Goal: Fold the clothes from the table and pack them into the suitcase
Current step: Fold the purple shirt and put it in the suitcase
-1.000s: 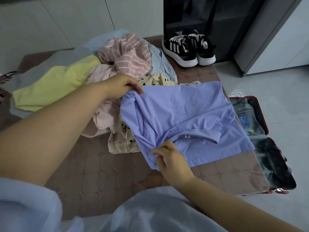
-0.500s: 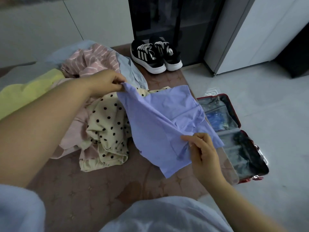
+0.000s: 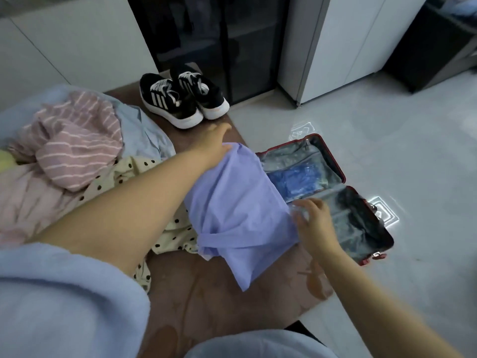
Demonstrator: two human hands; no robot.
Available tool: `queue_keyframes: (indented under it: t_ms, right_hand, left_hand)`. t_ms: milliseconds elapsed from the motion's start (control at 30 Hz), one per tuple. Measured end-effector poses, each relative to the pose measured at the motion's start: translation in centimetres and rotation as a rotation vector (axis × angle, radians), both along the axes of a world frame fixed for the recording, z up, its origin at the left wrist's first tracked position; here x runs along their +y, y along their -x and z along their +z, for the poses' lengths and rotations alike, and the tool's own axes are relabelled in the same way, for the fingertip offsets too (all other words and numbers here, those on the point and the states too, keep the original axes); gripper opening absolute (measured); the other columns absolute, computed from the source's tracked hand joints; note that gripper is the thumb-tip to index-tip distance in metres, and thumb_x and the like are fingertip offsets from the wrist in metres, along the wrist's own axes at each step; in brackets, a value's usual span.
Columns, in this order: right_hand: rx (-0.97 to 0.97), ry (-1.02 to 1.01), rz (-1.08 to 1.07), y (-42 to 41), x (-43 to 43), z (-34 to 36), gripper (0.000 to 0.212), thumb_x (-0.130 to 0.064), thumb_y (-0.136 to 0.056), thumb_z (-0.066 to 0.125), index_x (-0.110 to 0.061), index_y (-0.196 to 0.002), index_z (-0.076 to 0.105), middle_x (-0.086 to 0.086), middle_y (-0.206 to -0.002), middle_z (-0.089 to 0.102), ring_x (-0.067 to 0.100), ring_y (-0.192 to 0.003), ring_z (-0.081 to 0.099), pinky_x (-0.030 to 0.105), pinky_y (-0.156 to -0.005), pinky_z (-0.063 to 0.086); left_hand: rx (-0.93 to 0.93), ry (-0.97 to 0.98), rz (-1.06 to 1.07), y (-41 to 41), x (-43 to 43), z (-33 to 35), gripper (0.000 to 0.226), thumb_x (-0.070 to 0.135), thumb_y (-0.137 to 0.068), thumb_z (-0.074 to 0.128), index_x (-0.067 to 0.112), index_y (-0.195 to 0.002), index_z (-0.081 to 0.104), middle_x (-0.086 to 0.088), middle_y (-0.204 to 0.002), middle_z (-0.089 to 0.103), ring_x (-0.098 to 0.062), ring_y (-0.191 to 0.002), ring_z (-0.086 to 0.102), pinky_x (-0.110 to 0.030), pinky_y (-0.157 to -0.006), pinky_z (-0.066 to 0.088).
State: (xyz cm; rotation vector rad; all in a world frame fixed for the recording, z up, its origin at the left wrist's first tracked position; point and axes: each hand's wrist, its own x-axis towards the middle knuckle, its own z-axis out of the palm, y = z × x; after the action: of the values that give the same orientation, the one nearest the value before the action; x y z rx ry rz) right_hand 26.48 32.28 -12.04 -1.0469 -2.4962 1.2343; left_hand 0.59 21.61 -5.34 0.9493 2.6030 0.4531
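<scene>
A folded lavender shirt (image 3: 240,210) hangs above the right edge of the brown table (image 3: 222,295), next to the open red-rimmed suitcase (image 3: 336,161) on the floor. My left hand (image 3: 213,143) grips the shirt's far top end. My right hand (image 3: 311,223) holds its right edge, over the suitcase's near half. The fingertips of both hands are partly hidden or blurred. Inside the suitcase lie a blue item (image 3: 296,177) under a clear cover and something dark (image 3: 353,210). Unfolded clothes lie piled on the table's left: a pink striped garment (image 3: 77,146), a cream polka-dot one (image 3: 144,171) and a light blue one (image 3: 144,130).
A pair of black sneakers (image 3: 180,99) stands at the table's far end. Behind them is a dark glass cabinet (image 3: 219,42), with white cupboards (image 3: 335,47) to its right. Pale tiled floor (image 3: 387,138) spreads around the suitcase, and a dark box (image 3: 426,47) sits at the far right.
Both hands lifted the lavender shirt off the clothes pile and carried it right toward the suitcase. The shirt now hangs narrower, more folded. The view turned right.
</scene>
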Motion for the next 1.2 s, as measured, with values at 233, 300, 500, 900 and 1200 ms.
queue_keyframes:
  t_ms: [233, 300, 500, 900, 1200]
  right_hand:
    - [0.265, -0.394, 0.633, 0.8, -7.5, 1.3, 0.047, -0.048, -0.077, 0.059, -0.028, -0.119, 0.051, 0.002, -0.122, 0.048, 0.023, -0.111, 0.045, 0.036, -0.102, 0.031]
    - [0.329, -0.518, 0.759, 2.4, -9.0, 0.9, 0.051, -0.044, -0.073, 0.064, -0.026, -0.118, 0.051, 0.0, -0.119, 0.045, 0.022, -0.107, 0.044, 0.038, -0.102, 0.03]
    - [0.456, -0.725, 0.787, 5.4, -10.1, 1.0, 0.013, -0.016, -0.075, 0.058, -0.023, -0.076, 0.07, -0.003, -0.079, 0.063, 0.021, -0.066, 0.058, 0.029, -0.071, 0.036]
    - [0.548, -0.349, 0.682, -1.6, -4.7, 6.2, 0.01, -0.021, -0.092, 0.057, -0.025, -0.095, 0.066, -0.01, -0.103, 0.063, 0.012, -0.092, 0.055, 0.022, -0.083, 0.042]
    - [0.362, -0.615, 0.455, -0.1, -8.7, 4.6, 0.024, -0.014, -0.077, 0.048, -0.018, -0.099, 0.056, 0.006, -0.1, 0.06, 0.024, -0.096, 0.05, 0.042, -0.097, 0.034]
  left_hand:
    - [0.041, 0.064, -0.178, 0.5, -6.0, -1.4, 0.047, 0.027, -0.09, 0.058, 0.02, -0.135, 0.045, -0.005, -0.14, 0.043, -0.029, -0.13, 0.037, -0.033, -0.107, 0.025]
    - [0.02, 0.214, -0.079, 0.6, -7.3, -1.8, 0.061, 0.04, -0.091, 0.054, 0.022, -0.144, 0.03, -0.006, -0.147, 0.035, -0.029, -0.134, 0.032, -0.037, -0.109, 0.025]
    - [0.035, 0.382, 0.131, 0.5, -8.3, -2.1, 0.047, 0.049, -0.092, 0.048, 0.02, -0.129, 0.047, -0.01, -0.134, 0.049, -0.03, -0.127, 0.036, -0.037, -0.099, 0.029]
    - [-0.082, -0.099, 0.256, 4.1, -9.2, 0.4, 0.021, 0.021, -0.082, 0.069, 0.006, -0.077, 0.056, -0.008, -0.069, 0.045, -0.023, -0.071, 0.042, -0.028, -0.065, 0.031]
    - [-0.045, -0.139, 0.349, 2.7, -8.6, -1.1, 0.013, 0.021, -0.091, 0.057, 0.009, -0.092, 0.055, -0.006, -0.088, 0.05, -0.023, -0.082, 0.044, -0.029, -0.071, 0.031]
